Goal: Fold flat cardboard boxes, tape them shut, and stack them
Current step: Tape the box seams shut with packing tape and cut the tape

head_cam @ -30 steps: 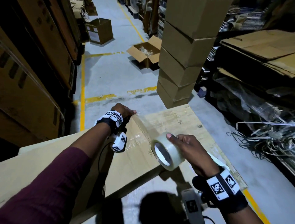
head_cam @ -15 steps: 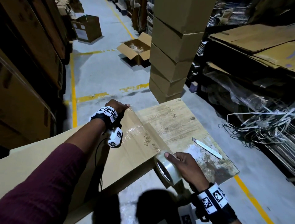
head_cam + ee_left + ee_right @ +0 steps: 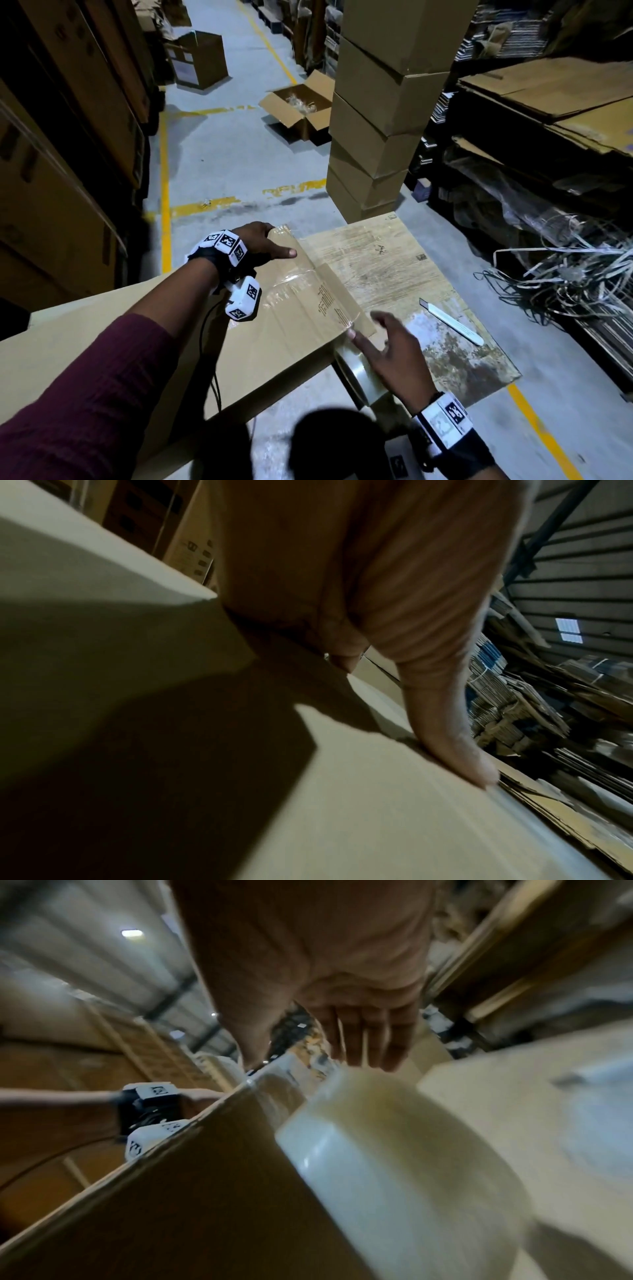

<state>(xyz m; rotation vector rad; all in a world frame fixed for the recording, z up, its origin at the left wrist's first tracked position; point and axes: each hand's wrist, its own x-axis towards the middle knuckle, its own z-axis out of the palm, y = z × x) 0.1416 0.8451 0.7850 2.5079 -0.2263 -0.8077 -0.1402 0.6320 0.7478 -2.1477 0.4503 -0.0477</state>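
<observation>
A large brown cardboard box (image 3: 274,349) lies in front of me, with a strip of clear tape (image 3: 308,284) running across its top. My left hand (image 3: 278,242) grips the far edge of the box, thumb flat on top (image 3: 448,723) and fingers curled over the edge. My right hand (image 3: 376,334) hovers at the near right corner with its fingers spread and straight (image 3: 363,1042). Its index fingertip rests on the tape at the box edge. The clear tape roll (image 3: 359,377) hangs just under that palm against the box side (image 3: 394,1150), and no finger grips it.
A worn wooden board (image 3: 394,260) under the box carries a white box cutter (image 3: 452,322). A tall stack of taped boxes (image 3: 376,137) stands beyond it, with an open box (image 3: 298,106) on the floor. Tangled plastic straps (image 3: 565,274) and flat cardboard (image 3: 548,85) lie at the right.
My right hand drew the tape roll from mid-air down to the box's near edge, then let go and spread its fingers. The left hand stayed on the far edge.
</observation>
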